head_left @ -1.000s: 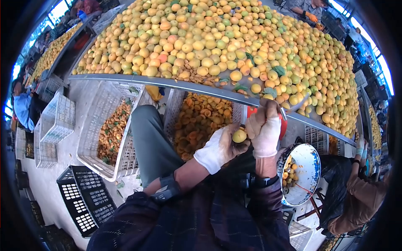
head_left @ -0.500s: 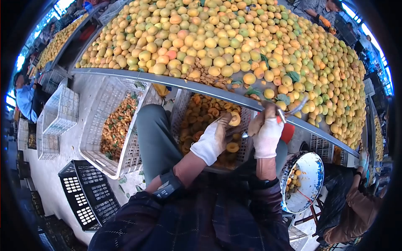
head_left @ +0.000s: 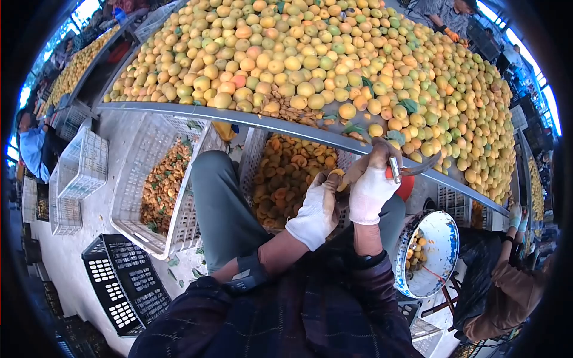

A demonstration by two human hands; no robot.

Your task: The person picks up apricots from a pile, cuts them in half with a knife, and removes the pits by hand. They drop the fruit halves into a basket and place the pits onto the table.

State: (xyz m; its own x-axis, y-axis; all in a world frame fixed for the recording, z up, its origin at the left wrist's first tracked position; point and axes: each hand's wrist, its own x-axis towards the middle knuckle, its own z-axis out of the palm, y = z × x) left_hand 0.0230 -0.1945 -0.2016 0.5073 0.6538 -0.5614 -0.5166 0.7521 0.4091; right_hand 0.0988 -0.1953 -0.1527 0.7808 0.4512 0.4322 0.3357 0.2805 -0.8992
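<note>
My left hand [head_left: 318, 206], in a white glove with dirty fingertips, is closed on a piece of yellow-orange fruit [head_left: 339, 172], mostly covered by the fingers. Close beside it on the right, my right hand [head_left: 371, 182], gloved too, is closed round a curved knife [head_left: 422, 166] whose blade points right, over the table edge. Both hands are above a crate of cut fruit halves [head_left: 286, 173], just in front of the metal table edge [head_left: 262, 121]. Whole yellow and orange fruits [head_left: 298, 53] are heaped on the table, with loose pits [head_left: 286, 110] near the edge.
A white crate [head_left: 173, 235] of small orange-brown pieces stands left, with a black crate [head_left: 125, 283] below it. At right are a white bucket [head_left: 439, 256] holding fruit and a seated person [head_left: 507, 280]. Another person's orange-gloved hand [head_left: 452, 34] shows across the heap.
My left hand moved from over the cut-fruit crate back toward my right hand, after holding a whole fruit earliest and then an open half. The knife in my right hand has turned slightly.
</note>
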